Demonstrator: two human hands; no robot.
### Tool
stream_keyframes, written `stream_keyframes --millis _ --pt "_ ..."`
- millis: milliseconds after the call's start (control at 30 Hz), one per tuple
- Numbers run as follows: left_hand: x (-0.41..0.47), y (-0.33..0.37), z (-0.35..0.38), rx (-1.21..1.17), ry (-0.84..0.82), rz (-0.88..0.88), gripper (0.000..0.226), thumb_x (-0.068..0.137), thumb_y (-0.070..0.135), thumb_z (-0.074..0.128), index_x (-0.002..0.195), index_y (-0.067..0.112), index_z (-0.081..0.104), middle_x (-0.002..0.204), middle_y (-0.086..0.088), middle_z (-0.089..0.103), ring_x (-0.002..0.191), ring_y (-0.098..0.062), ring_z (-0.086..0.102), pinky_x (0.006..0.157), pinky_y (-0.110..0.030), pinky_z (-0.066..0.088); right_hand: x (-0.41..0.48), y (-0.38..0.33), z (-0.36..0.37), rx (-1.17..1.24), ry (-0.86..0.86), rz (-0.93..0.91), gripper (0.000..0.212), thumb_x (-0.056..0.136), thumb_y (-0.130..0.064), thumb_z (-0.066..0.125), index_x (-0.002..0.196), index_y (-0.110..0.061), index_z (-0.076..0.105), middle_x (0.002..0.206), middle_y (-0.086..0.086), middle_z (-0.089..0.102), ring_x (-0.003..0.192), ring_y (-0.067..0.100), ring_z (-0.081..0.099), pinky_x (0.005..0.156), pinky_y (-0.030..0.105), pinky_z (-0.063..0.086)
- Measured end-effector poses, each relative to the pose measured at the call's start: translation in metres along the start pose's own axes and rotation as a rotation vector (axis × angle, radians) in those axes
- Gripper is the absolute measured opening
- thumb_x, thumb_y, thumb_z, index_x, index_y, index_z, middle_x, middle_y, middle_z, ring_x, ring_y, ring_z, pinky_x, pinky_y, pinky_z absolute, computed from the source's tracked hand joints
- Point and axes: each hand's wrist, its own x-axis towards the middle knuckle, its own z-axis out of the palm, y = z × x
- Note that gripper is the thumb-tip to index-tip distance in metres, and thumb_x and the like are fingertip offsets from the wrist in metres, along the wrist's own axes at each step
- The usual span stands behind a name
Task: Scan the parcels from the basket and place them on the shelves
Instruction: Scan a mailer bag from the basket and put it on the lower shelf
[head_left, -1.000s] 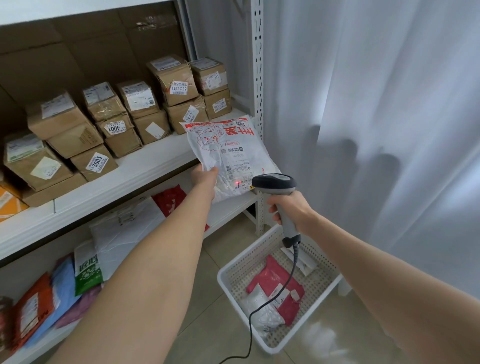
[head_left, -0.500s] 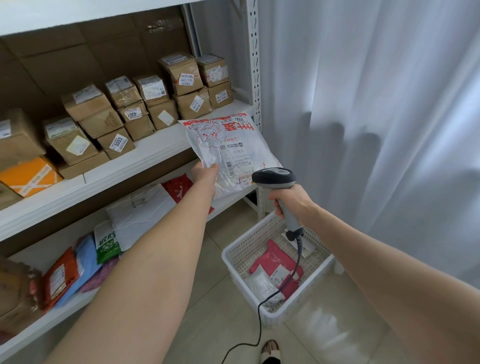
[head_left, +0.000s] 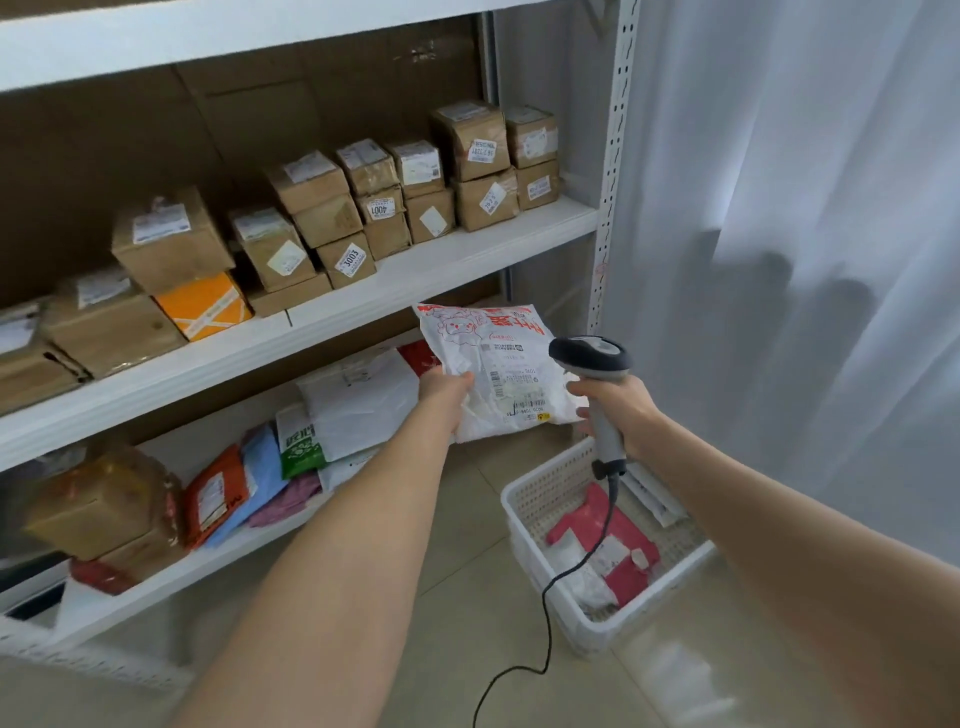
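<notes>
My left hand (head_left: 445, 391) grips the left edge of a white parcel bag with red print (head_left: 498, 364), held in front of the lower shelf (head_left: 208, 566). My right hand (head_left: 618, 410) holds a grey barcode scanner (head_left: 589, 354) by its handle, its head just right of the bag's label. The scanner's black cable hangs down over the white basket (head_left: 530, 509) on the floor. Inside the basket lie a red parcel (head_left: 631, 545) and a small white parcel (head_left: 582, 577).
The middle shelf (head_left: 363, 306) carries several brown cardboard boxes with labels and an orange box (head_left: 202, 306). The lower shelf holds several soft mailers in white, green, blue, orange and red. A white curtain (head_left: 805, 208) hangs at the right. The floor is tiled.
The view has swung left and down, showing more of the shelves. The bag in my left hand has lowered toward the lower shelf. The scanner's red light no longer shows on the label.
</notes>
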Motion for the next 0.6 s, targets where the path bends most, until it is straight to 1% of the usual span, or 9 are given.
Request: stream_keyframes --millis 100,133,200,267,333,367,433,533,600 --pt "0.023 -0.017 -0.039 0.044 0.024 -0.092 0.035 0.09 0.015 0.062 0.124 0.011 0.055 0.124 -0.01 0.06 0.109 -0.032 0.059 0.093 -0.046 0.051 0.011 0.004 0.044 -0.011 -0.033 0.043 0.029 0.082 -0.008 0.072 0.109 -0.005 0.06 0.099 0.013 0.064 0.088 0.028 0.063 0.068 0.036 0.056" --pt "0.031 -0.02 -0.054 0.056 0.026 -0.118 0.032 0.091 0.015 0.061 0.121 0.01 0.055 0.123 -0.011 0.06 0.108 -0.032 0.059 0.092 -0.043 0.051 0.016 0.005 0.061 -0.031 -0.039 0.055 0.03 0.082 -0.009 0.072 0.109 -0.005 0.06 0.099 0.013 0.063 0.087 0.028 0.063 0.067 0.035 0.056" --pt "0.048 -0.027 -0.08 0.081 0.021 -0.145 0.033 0.092 0.014 0.06 0.123 0.006 0.053 0.122 -0.012 0.059 0.106 -0.03 0.059 0.087 -0.035 0.05 0.023 0.007 0.092 -0.072 -0.051 0.075 0.028 0.081 -0.01 0.073 0.106 -0.005 0.062 0.097 0.013 0.063 0.082 0.025 0.061 0.061 0.032 0.053" --pt "0.069 -0.035 -0.108 0.099 0.033 -0.151 0.036 0.093 0.014 0.059 0.126 0.002 0.051 0.119 -0.013 0.058 0.097 -0.026 0.055 0.079 -0.031 0.044 0.033 0.01 0.127 -0.104 -0.061 0.089 0.019 0.08 -0.009 0.074 0.095 -0.006 0.063 0.091 0.013 0.061 0.078 0.023 0.057 0.056 0.03 0.05" --pt "0.089 -0.043 -0.135 0.109 0.047 -0.164 0.037 0.094 0.014 0.058 0.126 0.0 0.05 0.111 -0.012 0.056 0.091 -0.023 0.05 0.075 -0.028 0.04 0.042 0.013 0.161 -0.132 -0.077 0.103 0.015 0.078 -0.009 0.074 0.089 -0.008 0.063 0.085 0.012 0.058 0.076 0.022 0.056 0.054 0.029 0.049" --pt "0.099 -0.048 -0.149 0.108 0.048 -0.177 0.036 0.094 0.014 0.058 0.126 0.0 0.05 0.112 -0.012 0.057 0.091 -0.023 0.05 0.075 -0.029 0.041 0.047 0.015 0.176 -0.154 -0.082 0.113 0.016 0.078 -0.009 0.074 0.09 -0.007 0.063 0.085 0.013 0.058 0.077 0.023 0.056 0.054 0.029 0.049" --pt "0.122 -0.058 -0.173 0.098 0.048 -0.197 0.035 0.093 0.012 0.058 0.125 0.0 0.051 0.12 -0.014 0.058 0.094 -0.025 0.052 0.079 -0.032 0.043 0.057 0.019 0.205 -0.216 -0.095 0.135 0.022 0.079 -0.007 0.071 0.099 -0.004 0.063 0.09 0.014 0.058 0.084 0.026 0.057 0.055 0.029 0.05" --pt "0.155 -0.072 -0.207 0.064 0.076 -0.21 0.038 0.092 0.011 0.059 0.128 0.0 0.051 0.122 -0.013 0.059 0.103 -0.028 0.057 0.089 -0.033 0.047 0.07 0.026 0.243 -0.306 -0.097 0.163 0.031 0.08 -0.004 0.068 0.109 -0.001 0.06 0.097 0.015 0.057 0.089 0.028 0.056 0.053 0.029 0.048" --pt "0.181 -0.084 -0.227 0.051 0.091 -0.227 0.04 0.091 0.011 0.059 0.129 0.001 0.052 0.122 -0.015 0.06 0.106 -0.031 0.059 0.095 -0.042 0.049 0.08 0.031 0.264 -0.342 -0.106 0.179 0.035 0.081 -0.004 0.067 0.114 -0.002 0.058 0.102 0.015 0.058 0.093 0.03 0.056 0.054 0.029 0.048"
